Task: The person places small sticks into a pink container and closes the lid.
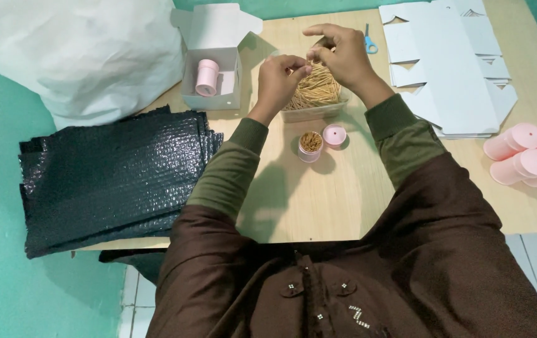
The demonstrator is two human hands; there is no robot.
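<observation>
Wooden toothpicks (318,87) fill the clear tray (313,112) at upper centre; I see my left hand (279,80) and right hand (342,53) pinching some together above it, fingertips closed.

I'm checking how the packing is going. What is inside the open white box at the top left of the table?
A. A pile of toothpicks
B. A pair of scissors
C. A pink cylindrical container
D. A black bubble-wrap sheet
C: a pink cylindrical container stands inside the open white box.

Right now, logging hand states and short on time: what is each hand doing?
Left hand: closed, pinching toothpicks above the clear tray.
Right hand: closed, fingertips pinching the same small bunch.
</observation>
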